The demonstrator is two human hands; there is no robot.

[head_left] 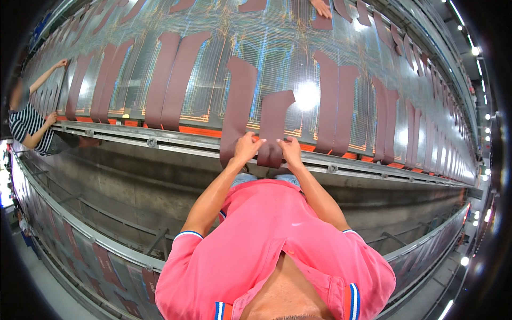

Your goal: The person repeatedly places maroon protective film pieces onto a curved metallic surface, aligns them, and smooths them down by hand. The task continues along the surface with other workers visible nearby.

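Observation:
Two long maroon sheet pieces lie side by side before me, their near ends lapping over the table's metal rail. On the lower right edge of the left maroon piece is my left hand, its fingers curled on the sheet and its thumb pointing toward the other piece. My right hand pinches at the right edge of the shorter maroon piece, near its bent lower end. The undersides of both pieces, and any fingertips beneath them, are hidden.
More maroon pieces lie in rows across the line-patterned tabletop. A metal rail with an orange strip runs along the near edge. At left a person in a striped shirt reaches over the table; another person's hand is at the far side. Another table stands behind me.

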